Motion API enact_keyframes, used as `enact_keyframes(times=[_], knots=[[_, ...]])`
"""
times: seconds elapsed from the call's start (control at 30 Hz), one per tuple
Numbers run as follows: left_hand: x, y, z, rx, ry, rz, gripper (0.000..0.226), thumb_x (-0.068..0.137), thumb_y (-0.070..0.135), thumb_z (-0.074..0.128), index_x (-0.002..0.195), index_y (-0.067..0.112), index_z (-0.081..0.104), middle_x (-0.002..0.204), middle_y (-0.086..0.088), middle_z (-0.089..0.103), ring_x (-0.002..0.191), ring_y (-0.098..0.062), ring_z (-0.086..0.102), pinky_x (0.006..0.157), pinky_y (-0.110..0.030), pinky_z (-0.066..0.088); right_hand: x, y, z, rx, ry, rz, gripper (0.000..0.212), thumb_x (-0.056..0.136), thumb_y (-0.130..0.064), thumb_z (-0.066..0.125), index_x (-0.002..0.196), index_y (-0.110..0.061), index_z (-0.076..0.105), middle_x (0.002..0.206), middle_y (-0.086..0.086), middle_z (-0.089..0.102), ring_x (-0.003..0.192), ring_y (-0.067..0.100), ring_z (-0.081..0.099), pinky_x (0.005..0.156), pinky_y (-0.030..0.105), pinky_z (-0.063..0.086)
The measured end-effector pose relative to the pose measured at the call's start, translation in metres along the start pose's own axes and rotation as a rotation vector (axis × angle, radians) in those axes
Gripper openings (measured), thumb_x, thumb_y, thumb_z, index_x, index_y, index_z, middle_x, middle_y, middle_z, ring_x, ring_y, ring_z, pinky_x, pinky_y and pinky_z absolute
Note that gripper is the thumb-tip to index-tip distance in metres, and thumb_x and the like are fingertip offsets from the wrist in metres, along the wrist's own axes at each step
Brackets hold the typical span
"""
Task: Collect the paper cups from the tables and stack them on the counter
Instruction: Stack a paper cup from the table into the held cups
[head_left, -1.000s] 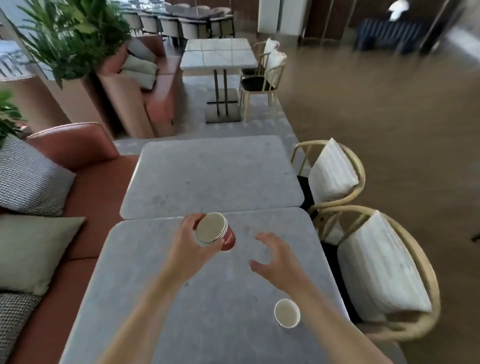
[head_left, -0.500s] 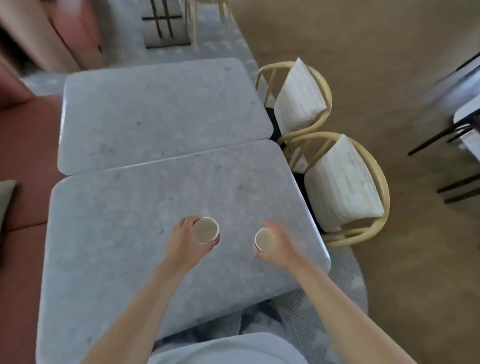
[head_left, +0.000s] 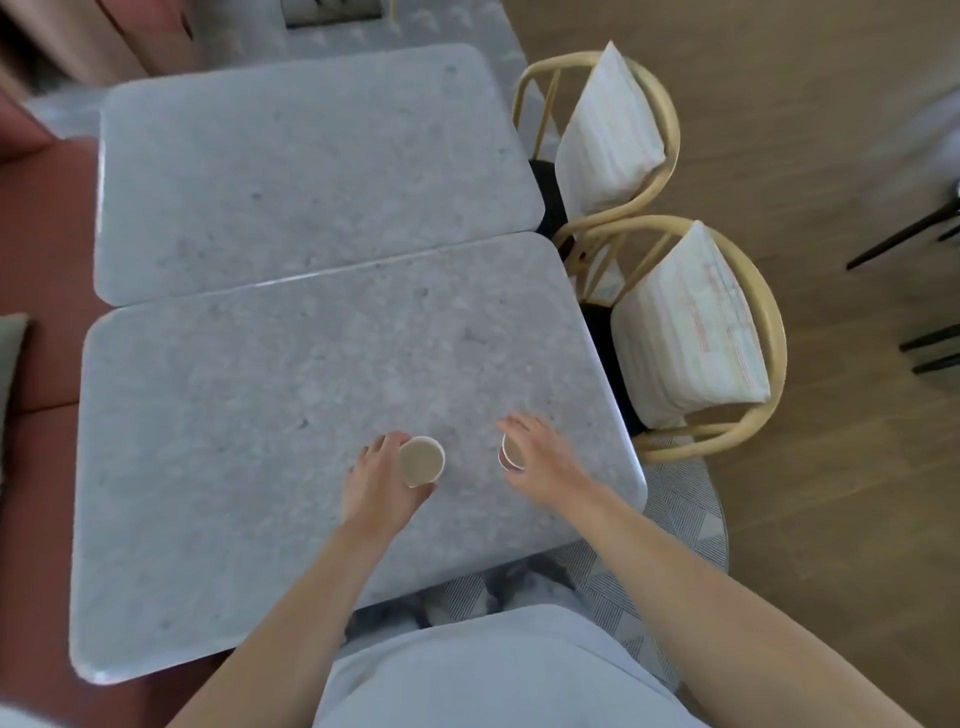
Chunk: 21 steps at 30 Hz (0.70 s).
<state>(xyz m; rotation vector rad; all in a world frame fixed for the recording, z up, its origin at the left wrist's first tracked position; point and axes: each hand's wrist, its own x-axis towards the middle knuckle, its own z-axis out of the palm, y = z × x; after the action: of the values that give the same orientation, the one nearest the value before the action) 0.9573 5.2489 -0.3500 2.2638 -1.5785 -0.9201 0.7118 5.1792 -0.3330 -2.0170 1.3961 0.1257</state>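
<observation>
While the fingers (head_left: 387, 447) of the left hand (head_left: 376, 486) are curled round one upright paper cup (head_left: 421, 461), the fingers (head_left: 522, 423) of the right hand (head_left: 545, 465) are bent over the rim of a second paper cup (head_left: 511, 451), which is half hidden beneath them near the right edge of the grey worktop (head_left: 311, 374). A firm grasp is best secured low on the wall, without crushing the rim, before the second cup is nested into the first. No counter is shown, so carrying is judged to be left.
</observation>
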Motion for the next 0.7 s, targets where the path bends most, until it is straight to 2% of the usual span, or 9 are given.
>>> enact_keyframes(times=[0.13, 0.23, 0.33, 0.47, 0.6, 0.7], knots=[[0.001, 0.009, 0.006, -0.025, -0.002, -0.038, 0.064, 0.07, 0.033, 0.099, 0.12, 0.021, 0.061, 0.122, -0.002, 0.066, 0.109, -0.034, 0.065, 0.085, -0.044, 0.052, -0.001, 0.017, -0.009, -0.02, 0.003, -0.096, 0.056, 0.095, -0.003, 0.06, 0.15, -0.009, 0.053, 0.15, 0.008, 0.056, 0.137, 0.031, 0.049, 0.116, 0.04, 0.036], [0.002, 0.012, 0.012, -0.052, 0.021, -0.041, 0.062, 0.07, 0.034, 0.099, 0.117, 0.021, 0.061, 0.12, -0.002, 0.065, 0.104, -0.034, 0.066, 0.083, -0.047, 0.055, -0.003, 0.028, -0.017, -0.019, 0.01, -0.163, 0.051, 0.093, 0.007, 0.054, 0.143, -0.003, 0.059, 0.14, 0.015, 0.062, 0.129, 0.036, 0.054, 0.114, 0.044, 0.038], [0.003, 0.018, 0.022, -0.077, 0.063, -0.048, 0.061, 0.07, 0.037, 0.099, 0.115, 0.023, 0.06, 0.117, 0.003, 0.064, 0.099, -0.029, 0.067, 0.075, -0.042, 0.052, -0.003, 0.035, -0.017, -0.052, 0.002, -0.283, 0.047, 0.093, 0.011, 0.054, 0.138, -0.001, 0.063, 0.129, 0.017, 0.066, 0.122, 0.036, 0.057, 0.113, 0.045, 0.039], [0.003, 0.028, 0.035, -0.121, 0.103, -0.065, 0.06, 0.069, 0.038, 0.1, 0.111, 0.027, 0.058, 0.111, 0.008, 0.062, 0.094, -0.024, 0.065, 0.069, -0.034, 0.044, -0.007, 0.043, -0.014, -0.081, 0.012, -0.406, 0.047, 0.092, 0.014, 0.054, 0.137, 0.001, 0.064, 0.129, 0.016, 0.066, 0.124, 0.035, 0.055, 0.113, 0.044, 0.041], [-0.001, 0.034, 0.044, -0.135, 0.127, -0.076, 0.061, 0.068, 0.039, 0.1, 0.111, 0.027, 0.058, 0.109, 0.011, 0.062, 0.092, -0.023, 0.064, 0.069, -0.034, 0.044, -0.019, 0.053, -0.005, -0.083, 0.002, -0.5, 0.051, 0.095, 0.009, 0.055, 0.145, 0.001, 0.057, 0.144, 0.017, 0.056, 0.137, 0.033, 0.049, 0.118, 0.035, 0.037], [-0.004, 0.038, 0.047, -0.125, 0.123, -0.073, 0.061, 0.068, 0.039, 0.1, 0.112, 0.028, 0.058, 0.109, 0.012, 0.06, 0.094, -0.021, 0.062, 0.068, -0.034, 0.042, -0.026, 0.062, -0.003, -0.058, 0.013, -0.482, 0.054, 0.094, 0.011, 0.053, 0.147, -0.002, 0.056, 0.146, 0.014, 0.054, 0.137, 0.031, 0.048, 0.117, 0.04, 0.041]])
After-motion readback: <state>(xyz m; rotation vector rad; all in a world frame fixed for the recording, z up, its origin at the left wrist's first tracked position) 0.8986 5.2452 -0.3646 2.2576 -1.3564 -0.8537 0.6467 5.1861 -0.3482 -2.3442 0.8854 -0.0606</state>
